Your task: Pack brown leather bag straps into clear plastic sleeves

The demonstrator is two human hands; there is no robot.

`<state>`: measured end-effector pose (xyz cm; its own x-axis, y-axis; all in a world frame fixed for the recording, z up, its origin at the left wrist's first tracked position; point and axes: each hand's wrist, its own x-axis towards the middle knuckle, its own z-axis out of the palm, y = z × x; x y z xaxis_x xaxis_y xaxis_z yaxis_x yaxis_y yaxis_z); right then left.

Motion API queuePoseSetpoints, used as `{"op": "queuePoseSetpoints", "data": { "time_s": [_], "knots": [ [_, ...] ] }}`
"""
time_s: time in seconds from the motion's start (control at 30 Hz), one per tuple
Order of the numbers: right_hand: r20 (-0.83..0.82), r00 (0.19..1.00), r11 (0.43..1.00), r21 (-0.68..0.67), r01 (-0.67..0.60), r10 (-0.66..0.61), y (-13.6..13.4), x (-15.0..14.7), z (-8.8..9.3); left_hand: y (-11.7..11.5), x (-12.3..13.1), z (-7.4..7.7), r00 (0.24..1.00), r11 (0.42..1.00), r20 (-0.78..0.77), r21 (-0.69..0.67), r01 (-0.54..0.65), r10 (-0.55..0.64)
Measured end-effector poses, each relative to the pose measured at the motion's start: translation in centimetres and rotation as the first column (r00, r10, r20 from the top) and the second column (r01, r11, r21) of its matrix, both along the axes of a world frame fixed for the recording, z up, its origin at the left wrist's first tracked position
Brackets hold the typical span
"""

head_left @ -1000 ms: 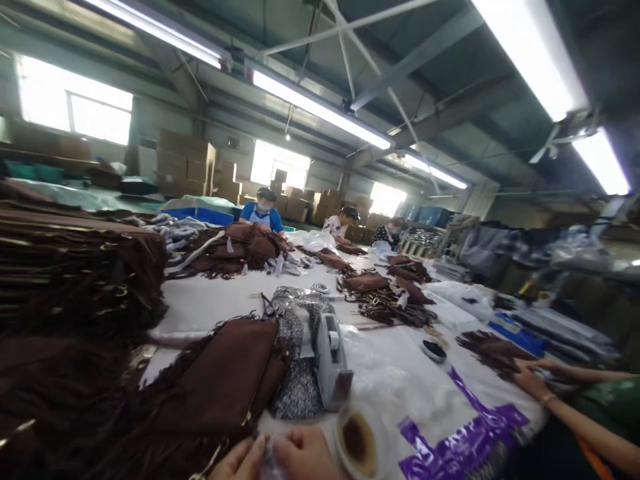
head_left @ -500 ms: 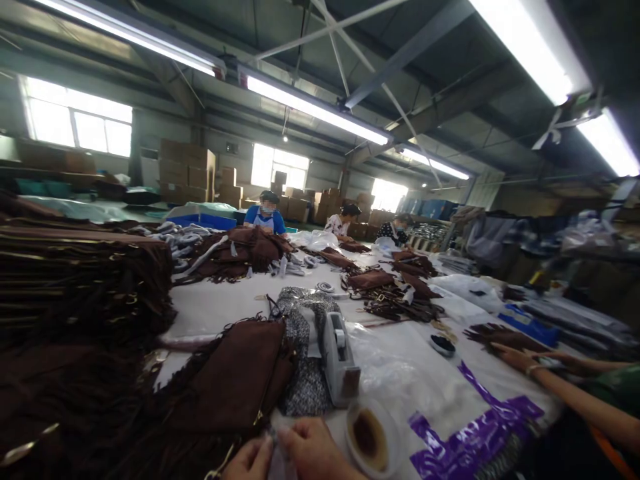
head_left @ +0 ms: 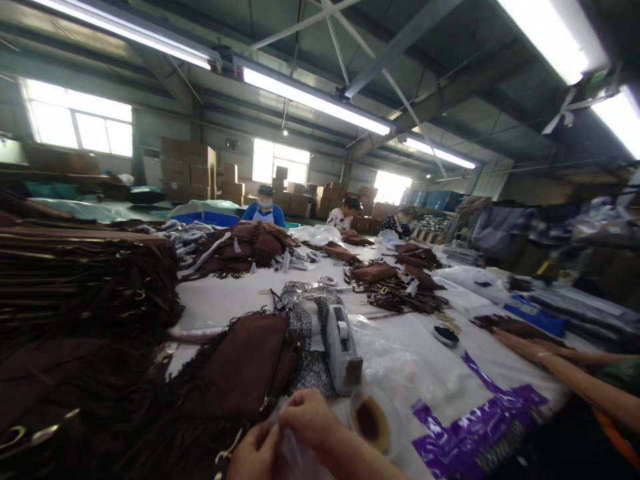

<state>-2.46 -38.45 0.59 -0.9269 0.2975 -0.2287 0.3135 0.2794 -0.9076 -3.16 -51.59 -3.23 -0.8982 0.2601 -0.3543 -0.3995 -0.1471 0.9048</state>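
At the bottom centre, my left hand [head_left: 254,451] and my right hand [head_left: 309,419] are close together, fingers pinched on a thin translucent plastic sheet [head_left: 296,453]. Part of the sheet hangs below my right hand. Just beyond them lies a brown fringed bag [head_left: 235,363] with a zip along its right edge, on top of others. A tape dispenser [head_left: 345,360] stands past my right hand on grey speckled fabric [head_left: 313,370]. Beside my right wrist is a round pale container [head_left: 373,423], brown inside.
A tall stack of brown fringed bags [head_left: 85,287] rises at left. A purple plastic bag [head_left: 475,433] lies at right, near a co-worker's hands [head_left: 530,343] on brown fringed material. More brown bags [head_left: 395,283] cover the table farther back, where several people sit.
My hands have risen slightly, and my right hand has turned, showing more forearm. More of the translucent sheet shows below it. The co-worker's hands at right have shifted over the brown material.
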Motion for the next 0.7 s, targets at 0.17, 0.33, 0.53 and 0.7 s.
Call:
{"op": "queuePoseSetpoints", "data": {
  "time_s": [0.17, 0.33, 0.53, 0.7],
  "knots": [
    [-0.075, 0.994, 0.996, 0.046, -0.082, 0.085, 0.4, 1.8, 0.4, 0.4, 1.2, 3.1, 0.914, 0.849, 0.402, 0.467, -0.249, 0.047],
    [-0.069, 0.986, 0.988, -0.021, -0.155, 0.153, 0.4, 2.2, 0.0, 1.7, 0.8, 3.9, 0.857, 0.693, 0.462, 0.54, -0.476, 0.229],
    [-0.018, 0.979, 0.979, 0.021, -0.204, 0.205, 0.5, 2.2, -0.1, 2.3, 0.5, 2.0, 0.876, 0.691, 0.379, 0.547, -0.472, 0.298],
    [-0.005, 0.98, 0.98, -0.005, -0.2, 0.2, 0.0, 0.6, -0.4, 2.2, 1.0, 1.5, 0.876, 0.718, 0.364, 0.511, -0.473, 0.317]
  ]
}}
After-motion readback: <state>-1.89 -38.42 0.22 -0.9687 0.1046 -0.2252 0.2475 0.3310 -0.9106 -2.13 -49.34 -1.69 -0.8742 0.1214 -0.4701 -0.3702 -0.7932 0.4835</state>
